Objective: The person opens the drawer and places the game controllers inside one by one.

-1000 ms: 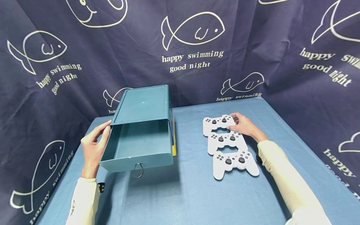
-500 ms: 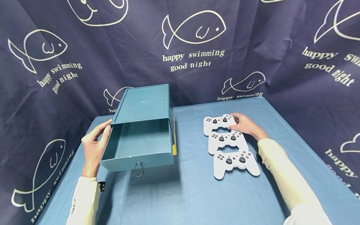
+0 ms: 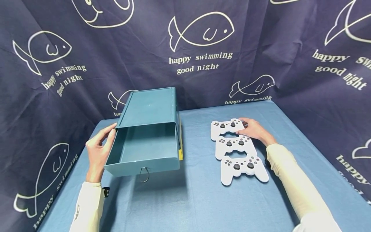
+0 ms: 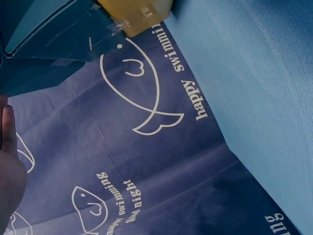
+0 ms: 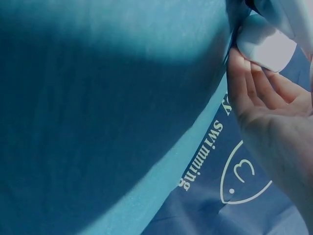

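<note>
A teal drawer box [image 3: 149,104] stands at left centre, its drawer [image 3: 149,149] pulled far out, with bare inside walls and a wire ring pull [image 3: 144,174] on the front. My left hand [image 3: 98,149] touches the box's left side near the front corner, fingers fairly straight. Three white game controllers lie in a column on the right: a far one [image 3: 218,130], a middle one [image 3: 221,149] and a near one [image 3: 229,172]. My right hand [image 3: 255,130] grips the far controller by its right end, thumb in front and fingers behind; the right wrist view shows fingers against its white rounded handle [image 5: 269,46].
A yellow part [image 3: 181,151] shows low at the drawer box's right side. Blue cloth [image 3: 200,199] covers the table. A dark blue curtain [image 3: 200,83] with fish drawings hangs behind and at both sides.
The whole head view has shifted slightly. Both hands, the drawer box and the controllers keep their places relative to each other.
</note>
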Demonstrator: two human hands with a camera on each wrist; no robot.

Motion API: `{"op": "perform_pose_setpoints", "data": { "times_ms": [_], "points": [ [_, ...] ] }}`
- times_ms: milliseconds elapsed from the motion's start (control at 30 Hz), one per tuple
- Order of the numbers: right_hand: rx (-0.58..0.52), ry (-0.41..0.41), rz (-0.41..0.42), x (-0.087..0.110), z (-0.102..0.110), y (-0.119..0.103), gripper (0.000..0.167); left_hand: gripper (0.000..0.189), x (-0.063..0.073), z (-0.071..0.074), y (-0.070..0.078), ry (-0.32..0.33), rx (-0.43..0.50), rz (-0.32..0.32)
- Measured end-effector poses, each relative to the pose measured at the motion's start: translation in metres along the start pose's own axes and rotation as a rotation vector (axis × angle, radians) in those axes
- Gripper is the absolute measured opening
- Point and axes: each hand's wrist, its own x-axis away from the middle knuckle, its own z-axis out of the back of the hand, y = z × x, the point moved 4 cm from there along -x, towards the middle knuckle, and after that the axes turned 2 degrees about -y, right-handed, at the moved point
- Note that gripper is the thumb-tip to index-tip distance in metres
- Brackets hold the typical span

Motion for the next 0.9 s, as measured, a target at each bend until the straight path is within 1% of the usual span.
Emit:
{"op": "perform_pose_setpoints", "data": {
  "times_ms": [67,367,500,767,833,900],
  "points": [
    [-0.004,0.006,-0.003,0.001,0.001,0.000,0.073,0.024,-0.002,-0.001,0.010,0.000,0.003,-0.005],
    [0.003,0.035,-0.022,0.004,0.003,0.000,0.072,0.026,-0.001,0.000,0.009,0.003,-0.003,0.000],
    [0.012,0.044,-0.025,0.005,0.004,0.000,0.071,0.026,0.001,0.000,0.004,0.003,0.003,0.001],
    [0.016,0.092,-0.028,0.007,0.007,-0.001,0.071,0.030,0.005,0.001,-0.017,0.008,-0.001,0.012],
    [0.016,0.100,-0.032,0.007,0.008,-0.001,0.072,0.031,0.005,0.001,-0.017,0.007,-0.004,0.014],
    [0.012,0.113,-0.035,0.008,0.009,-0.002,0.073,0.030,0.004,0.000,-0.013,0.005,-0.003,0.016]
  ]
}}
